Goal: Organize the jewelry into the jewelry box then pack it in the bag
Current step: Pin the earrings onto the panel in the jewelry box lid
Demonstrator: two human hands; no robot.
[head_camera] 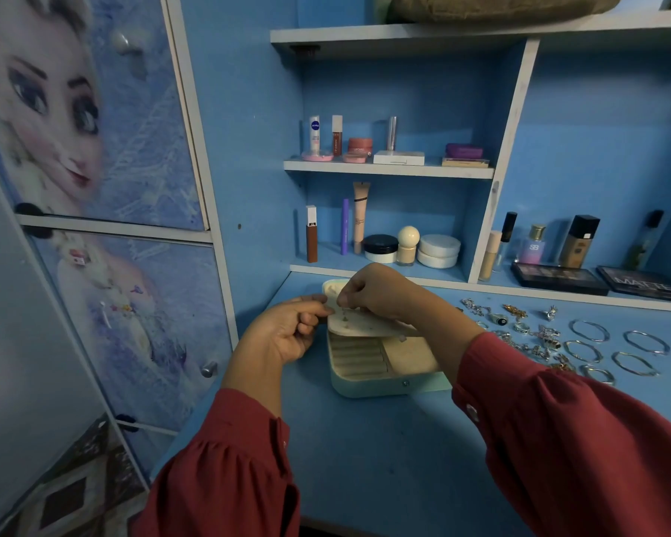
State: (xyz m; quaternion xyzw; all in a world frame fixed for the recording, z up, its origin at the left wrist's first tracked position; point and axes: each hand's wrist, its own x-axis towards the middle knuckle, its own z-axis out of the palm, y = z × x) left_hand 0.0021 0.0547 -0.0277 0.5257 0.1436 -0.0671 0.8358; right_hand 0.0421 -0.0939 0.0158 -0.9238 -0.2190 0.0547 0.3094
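1. Between our two hands, on the blue desk (365, 459), sits the pale green jewelry box (384, 375), open, with its ring rolls and a plain compartment showing.
2. Above the box we hold its cream earring panel (369, 323), a flat insert lying roughly level over the far half of the tray, with a few small studs on it.
3. Our left hand (287, 331) has its fingers curled and pinches the near-left edge of the panel between thumb and forefinger.
4. Our right hand (372, 290) reaches across from the right, fingers bent down onto the panel's top; they seem to pinch something tiny there, but we cannot tell what.
5. Just behind the right hand, the box's lid (332, 288) peeks out.
6. Well to the right of our right wrist lies the loose jewelry: thin silver bangles (589, 330) in rows, and nearer to the wrist a tangle of chains and rings (527, 331).
7. Beyond the hands, the shelves hold cosmetics (380, 242), and two dark palettes (558, 279) lie at the desk's back edge.
8. Both our sleeves (558, 439) are dark red.
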